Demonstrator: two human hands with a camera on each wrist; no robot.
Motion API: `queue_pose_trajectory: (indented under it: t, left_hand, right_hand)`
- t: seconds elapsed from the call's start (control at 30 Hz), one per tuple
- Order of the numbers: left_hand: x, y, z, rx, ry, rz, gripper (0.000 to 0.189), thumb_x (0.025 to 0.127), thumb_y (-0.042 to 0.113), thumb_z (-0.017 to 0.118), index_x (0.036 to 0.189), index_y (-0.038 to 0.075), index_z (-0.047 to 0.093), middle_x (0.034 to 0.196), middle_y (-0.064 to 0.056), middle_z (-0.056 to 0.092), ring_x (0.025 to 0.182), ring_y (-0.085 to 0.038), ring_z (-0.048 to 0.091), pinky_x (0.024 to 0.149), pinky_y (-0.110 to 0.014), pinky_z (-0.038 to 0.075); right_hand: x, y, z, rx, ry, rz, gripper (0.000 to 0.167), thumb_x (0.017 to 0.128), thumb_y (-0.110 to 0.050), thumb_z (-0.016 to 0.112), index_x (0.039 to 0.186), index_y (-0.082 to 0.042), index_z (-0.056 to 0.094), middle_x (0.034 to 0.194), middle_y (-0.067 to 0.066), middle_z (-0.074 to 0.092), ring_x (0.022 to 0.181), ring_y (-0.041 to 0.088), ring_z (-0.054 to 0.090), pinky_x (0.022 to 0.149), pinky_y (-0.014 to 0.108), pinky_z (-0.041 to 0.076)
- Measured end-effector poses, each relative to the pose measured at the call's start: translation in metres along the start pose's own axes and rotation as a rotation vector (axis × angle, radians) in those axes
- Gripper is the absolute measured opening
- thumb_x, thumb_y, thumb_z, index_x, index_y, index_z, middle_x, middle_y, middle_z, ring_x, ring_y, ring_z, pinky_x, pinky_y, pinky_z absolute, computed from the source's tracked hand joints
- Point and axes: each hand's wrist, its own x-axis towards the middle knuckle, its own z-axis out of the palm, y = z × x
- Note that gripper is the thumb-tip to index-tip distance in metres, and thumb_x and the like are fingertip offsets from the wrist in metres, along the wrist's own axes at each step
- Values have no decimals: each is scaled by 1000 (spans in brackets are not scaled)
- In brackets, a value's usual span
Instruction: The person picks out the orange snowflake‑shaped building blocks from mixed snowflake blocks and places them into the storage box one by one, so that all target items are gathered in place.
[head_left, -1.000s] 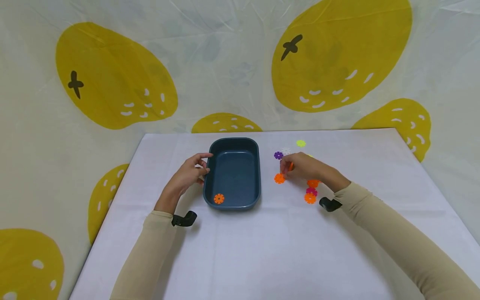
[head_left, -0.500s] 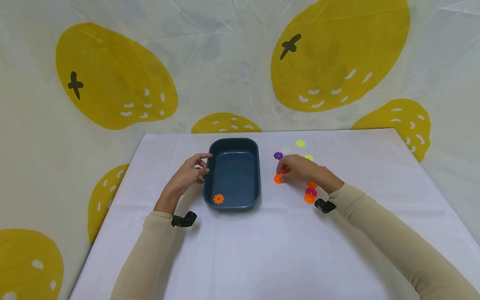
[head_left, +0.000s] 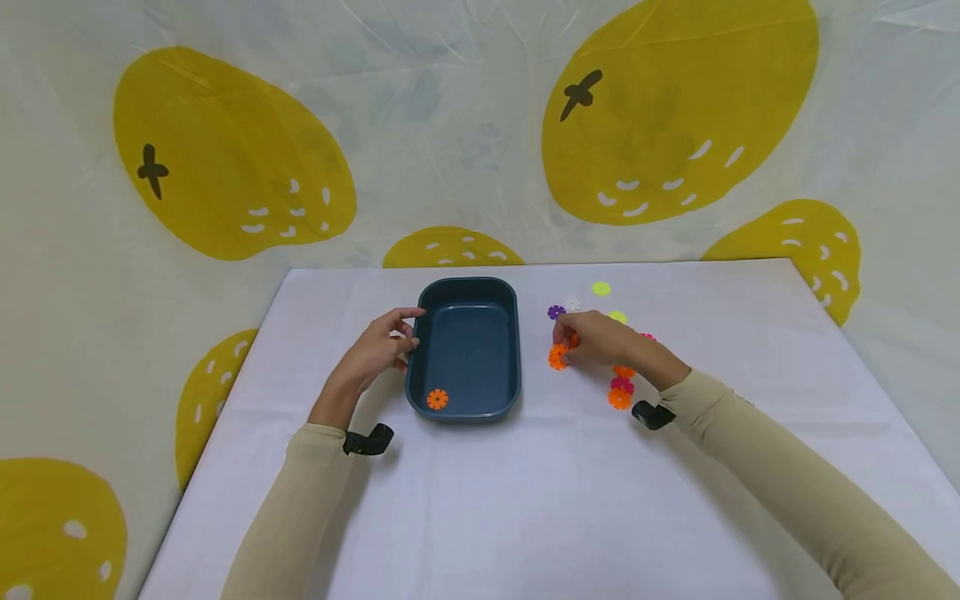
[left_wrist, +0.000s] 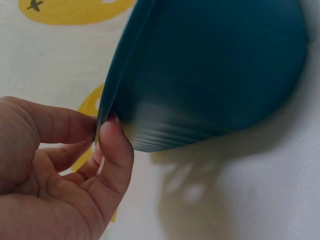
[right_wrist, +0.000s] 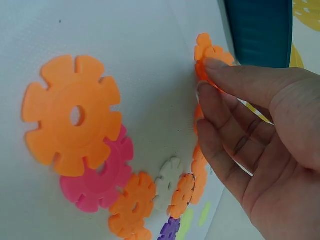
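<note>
Nearest the person on the white cloth [head_left: 480, 517], an orange notched disc [head_left: 619, 399] overlaps a pink disc [head_left: 622, 385]. Farther left, in the near left corner of the dark teal plastic tray [head_left: 474, 354], lies 1 loose orange disc [head_left: 437, 400].

Farther out, the left hand [head_left: 371, 350] pinches the tray's left rim. The tray looks light, stiff and smooth, apt to slide on cloth, so the rim is a sensible hold. Right of the tray, the right hand [head_left: 607, 337] appears to pinch the gripped disc [head_left: 557, 358], an orange piece low over the cloth. It should be nearly weightless, firm but slightly springy, slick on its faces and hard to break; a hold at the notched edge seems surer than pressing it flat, where so thin a piece could skid.

Beyond are a purple disc [head_left: 556, 312], a white disc [head_left: 572, 304] and 2 yellow discs [head_left: 602, 288], then the fruit-print backdrop [head_left: 450, 125].

The right wrist view shows the nearest disc's round centre hole and a run of orange discs [right_wrist: 198, 175] that the hand mostly covers from the head. The left wrist view adds the tray's ridges [left_wrist: 175, 142] outside; only the head view shows its inside.
</note>
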Motion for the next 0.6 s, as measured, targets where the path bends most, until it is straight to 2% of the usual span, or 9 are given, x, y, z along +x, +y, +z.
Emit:
queue_pose_trajectory:
  t: [0.07,0.3,0.5,0.6]
  left_hand:
    - [0,0,0,3,2,-1,53,100,1,57,150,14,47,104,-10,42,83,-26,48,63,-38,53]
    - [0,0,0,14,8,-3,53,100,1,56,151,14,47,105,-11,43,85,-27,49,63,-35,54]
    - [-1,0,0,16,10,1,54,99,1,56,151,13,46,104,-10,44,84,-26,49,63,-37,54]
    - [-1,0,-1,15,10,0,53,100,1,56,151,13,46,104,-10,44,84,-26,49,63,-36,54]
  right_hand:
    - [-1,1,0,5,10,-8,26,88,-6,78,110,-8,64,101,6,65,96,23,58,87,34,55]
    - [-2,2,1,31,46,-23,24,90,-8,77,109,-8,62,98,8,63,75,20,61,69,26,57]
    - [-3,1,-2,33,16,-32,9,92,-6,74,99,-8,69,96,6,67,68,19,60,69,28,55]
    - [-4,1,-3,30,7,-39,8,92,-7,74,100,-8,72,95,6,68,67,18,60,69,28,55]
